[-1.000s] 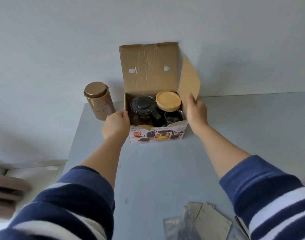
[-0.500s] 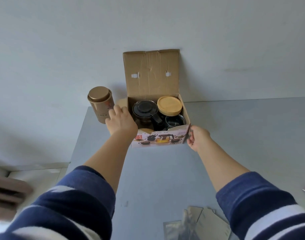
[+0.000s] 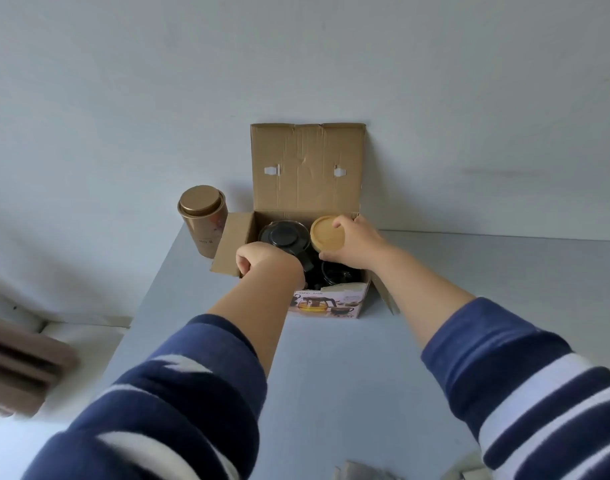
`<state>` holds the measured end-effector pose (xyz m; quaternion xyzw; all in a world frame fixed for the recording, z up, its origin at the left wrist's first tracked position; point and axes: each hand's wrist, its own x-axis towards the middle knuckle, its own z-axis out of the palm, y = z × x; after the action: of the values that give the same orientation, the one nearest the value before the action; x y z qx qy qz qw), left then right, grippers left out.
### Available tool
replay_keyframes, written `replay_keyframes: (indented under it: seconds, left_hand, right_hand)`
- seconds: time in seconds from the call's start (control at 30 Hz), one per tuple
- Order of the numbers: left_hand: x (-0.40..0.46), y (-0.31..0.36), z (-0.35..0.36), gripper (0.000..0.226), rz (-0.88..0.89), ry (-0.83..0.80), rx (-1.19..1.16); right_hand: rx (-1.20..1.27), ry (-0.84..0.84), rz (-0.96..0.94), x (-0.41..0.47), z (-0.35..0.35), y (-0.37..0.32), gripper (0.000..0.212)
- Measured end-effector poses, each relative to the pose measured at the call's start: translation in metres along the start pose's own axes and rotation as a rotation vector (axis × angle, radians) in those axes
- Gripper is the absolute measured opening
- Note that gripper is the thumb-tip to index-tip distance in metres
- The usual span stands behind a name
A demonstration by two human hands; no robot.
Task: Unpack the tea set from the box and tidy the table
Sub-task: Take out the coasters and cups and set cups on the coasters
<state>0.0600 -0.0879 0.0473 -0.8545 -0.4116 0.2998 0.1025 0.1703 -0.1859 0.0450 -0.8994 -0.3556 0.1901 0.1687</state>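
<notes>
Both forearms are bare below navy sleeves (image 3: 199,393) with white stripes.

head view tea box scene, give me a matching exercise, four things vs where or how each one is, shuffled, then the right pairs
Things:
1. gold tin
2. wooden lid
3. black teapot lid
4. back flap

States:
A. standing up against the wall
B. under the right hand
C. on the table left of the box
D. inside the box, beside the left hand

Pairs: 1-C, 2-B, 3-D, 4-A
</notes>
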Motion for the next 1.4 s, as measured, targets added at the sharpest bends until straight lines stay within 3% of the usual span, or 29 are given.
replay_keyframes:
  seconds: [0.1,0.3,0.47,0.77,0.93,1.03,1.23,1.4]
  left_hand:
    - [0.007,0.004,-0.008,0.05,-0.018,-0.084,-0.092]
    - [0.015,0.017,-0.001,0.043,-0.13,-0.154,-0.116]
    - [0.014,0.015,0.01,0.04,-0.177,-0.069,-0.141]
    - [-0.006,0.001,0.004,0.058,-0.118,0.051,-0.27]
    - [-0.024,-0.022,-0.006,0.075,-0.076,0.155,-0.364]
    - [-0.037,-0.037,-0.005,0.076,-0.056,0.215,-0.445]
    - [-0.068,-0.057,0.004,0.058,-0.028,0.399,-0.577]
    - [-0.089,-0.053,-0.005,0.063,0.019,0.61,-0.658]
  right_hand:
    - [-0.141,-0.068,0.007,0.012,-0.005,-0.004,0.075]
    - [-0.242,-0.04,-0.069,0.025,-0.003,-0.006,0.049]
    - [-0.275,0.002,-0.122,0.025,-0.004,-0.003,0.048]
    - [-0.268,0.037,-0.085,0.02,-0.005,-0.008,0.05]
    - [-0.407,0.113,-0.021,0.006,-0.014,-0.016,0.054]
    - [-0.347,0.148,0.032,-0.006,-0.017,-0.015,0.055]
    - [0.003,0.177,0.087,-0.037,-0.014,0.001,0.082]
    - [0.087,0.291,0.15,-0.072,-0.024,0.031,0.079]
